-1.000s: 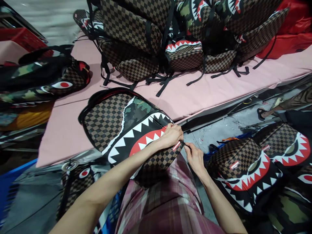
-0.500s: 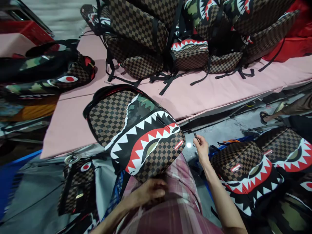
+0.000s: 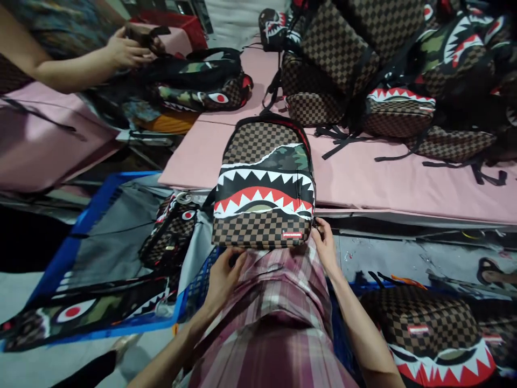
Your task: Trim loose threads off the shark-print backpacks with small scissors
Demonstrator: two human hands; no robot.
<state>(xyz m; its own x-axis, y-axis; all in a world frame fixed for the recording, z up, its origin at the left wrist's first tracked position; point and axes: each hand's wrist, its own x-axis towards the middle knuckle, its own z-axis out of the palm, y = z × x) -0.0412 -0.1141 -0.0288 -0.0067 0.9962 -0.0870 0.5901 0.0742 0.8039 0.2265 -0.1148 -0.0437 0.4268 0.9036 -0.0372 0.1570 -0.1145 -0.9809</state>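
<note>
A brown-and-black checkered backpack (image 3: 262,226) with a shark-mouth print leans upright between the table edge and the person's lap. My left hand (image 3: 226,272) is curled at its lower left corner, fingers against the bottom edge and partly hidden. At the lower right side, my right hand (image 3: 324,245) is closed in a pinch around a small thin dark tool, mostly hidden here, its fingers right beside the bag. Plaid cloth (image 3: 278,302) covers the lap beneath both hands.
On the pink table (image 3: 355,186) several checkered backpacks (image 3: 339,48) are piled, straps hanging forward. Another person's hand (image 3: 129,51) holds a dark item at the upper left. Below stands a blue crate (image 3: 109,188) with bags. More shark-print bags (image 3: 428,318) lie at the lower right.
The backpack has turned upright to face me squarely. My right hand has come in from apart to the bag's right side. The view has swung left, bringing another person's arm into sight.
</note>
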